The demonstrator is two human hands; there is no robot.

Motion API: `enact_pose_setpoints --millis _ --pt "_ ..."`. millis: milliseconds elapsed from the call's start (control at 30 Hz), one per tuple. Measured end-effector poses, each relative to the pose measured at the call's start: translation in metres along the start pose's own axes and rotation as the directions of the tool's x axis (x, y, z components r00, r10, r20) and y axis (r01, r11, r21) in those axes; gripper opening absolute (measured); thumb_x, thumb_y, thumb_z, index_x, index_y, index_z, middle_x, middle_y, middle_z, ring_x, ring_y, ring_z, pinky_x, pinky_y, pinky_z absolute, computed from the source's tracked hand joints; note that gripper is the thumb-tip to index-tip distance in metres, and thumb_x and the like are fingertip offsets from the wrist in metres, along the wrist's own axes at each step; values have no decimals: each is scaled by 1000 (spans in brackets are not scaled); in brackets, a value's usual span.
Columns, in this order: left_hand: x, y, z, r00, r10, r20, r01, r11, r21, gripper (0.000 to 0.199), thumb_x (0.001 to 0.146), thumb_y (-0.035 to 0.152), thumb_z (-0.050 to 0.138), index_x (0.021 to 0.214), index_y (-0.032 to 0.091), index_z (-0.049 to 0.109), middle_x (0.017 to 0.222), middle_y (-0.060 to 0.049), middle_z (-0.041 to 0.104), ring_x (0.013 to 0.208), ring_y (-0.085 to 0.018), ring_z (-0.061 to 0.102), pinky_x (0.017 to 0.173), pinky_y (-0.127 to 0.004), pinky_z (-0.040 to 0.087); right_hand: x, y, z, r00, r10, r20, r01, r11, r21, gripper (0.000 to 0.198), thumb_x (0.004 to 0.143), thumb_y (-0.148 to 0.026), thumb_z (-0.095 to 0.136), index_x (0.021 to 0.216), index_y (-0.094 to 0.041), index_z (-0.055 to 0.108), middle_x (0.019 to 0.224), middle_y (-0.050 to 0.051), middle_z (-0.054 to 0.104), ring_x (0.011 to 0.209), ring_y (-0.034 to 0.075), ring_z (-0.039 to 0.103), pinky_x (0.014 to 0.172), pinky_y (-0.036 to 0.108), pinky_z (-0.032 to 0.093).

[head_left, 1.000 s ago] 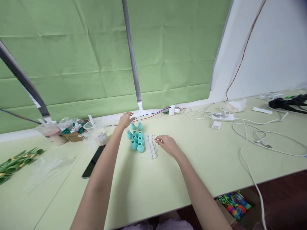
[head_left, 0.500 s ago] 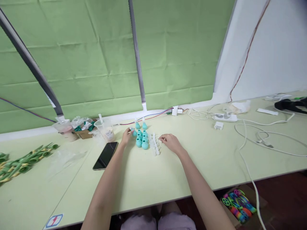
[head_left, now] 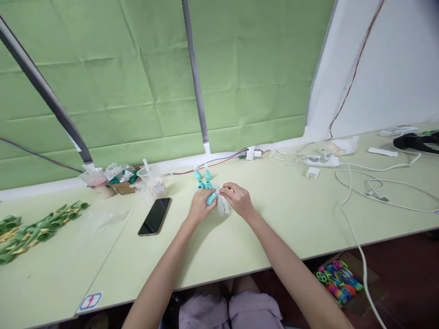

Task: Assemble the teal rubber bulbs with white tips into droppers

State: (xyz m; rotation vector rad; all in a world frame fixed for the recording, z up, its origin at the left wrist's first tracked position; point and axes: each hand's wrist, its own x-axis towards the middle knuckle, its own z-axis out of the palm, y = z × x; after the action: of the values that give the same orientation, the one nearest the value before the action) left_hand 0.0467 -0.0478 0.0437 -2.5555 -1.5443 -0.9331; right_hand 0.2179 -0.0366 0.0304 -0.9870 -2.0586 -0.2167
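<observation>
My left hand (head_left: 199, 206) is closed around a small turquoise bulb-shaped bottle (head_left: 211, 198), tilted with its neck to the right. At that neck, the fingers of my right hand (head_left: 239, 200) are pinched together on a tiny whitish piece, too small to make out. Just below the fingertips lie several translucent white small parts (head_left: 223, 208) in rows. Behind my left hand stand more turquoise bulb bottles (head_left: 208, 184) with open necks, partly hidden by the hand. Farther back are two turquoise bulbs with clear tops (head_left: 207, 175).
A black phone (head_left: 155, 216) lies left of my left arm. Beyond it are lidded drink cups (head_left: 156, 183) and a small cardboard box (head_left: 124, 186). Green plastic pieces (head_left: 44, 228) lie far left. White cables and a power strip (head_left: 321, 161) spread across the right.
My left hand has brought a turquoise bulb bottle rightward and nearer me, in front of the others. My right hand has moved slightly left, and both hands now meet at the bottle's neck.
</observation>
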Motion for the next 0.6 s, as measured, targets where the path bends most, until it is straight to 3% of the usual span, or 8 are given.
enact_pose_setpoints --millis 133,300,433,600 --pt "-4 -4 2 995 98 -33 -95 992 86 28 85 35 42 105 21 57 94 -7 62 89 -21 53 79 -34 39 -2 6 4 990 -139 -5 138 982 -130 32 93 -16 32 94 -23 63 96 4 63 83 12 55 73 24 37" --pt "-8 -3 -1 980 193 -45 -176 953 248 25 86 31 40 100 20 57 85 -6 61 85 -21 52 75 -34 38 2 5 6 963 -268 -38 253 942 -222 20 91 -16 39 87 -19 59 83 3 61 76 13 53 66 25 37" --pt "-8 -4 -4 973 231 12 -223 925 307 22 86 30 41 97 20 57 81 -5 60 83 -20 51 72 -34 37 4 3 5 972 -231 50 236 956 -172 16 91 -17 39 84 -17 54 81 4 58 76 14 52 64 25 39" --pt "-7 -8 -8 972 235 27 -232 925 302 22 86 30 42 100 21 56 83 -5 60 85 -20 50 73 -33 38 4 1 4 990 -104 93 100 994 50 12 91 -20 39 84 -18 49 88 4 55 81 14 53 64 24 41"
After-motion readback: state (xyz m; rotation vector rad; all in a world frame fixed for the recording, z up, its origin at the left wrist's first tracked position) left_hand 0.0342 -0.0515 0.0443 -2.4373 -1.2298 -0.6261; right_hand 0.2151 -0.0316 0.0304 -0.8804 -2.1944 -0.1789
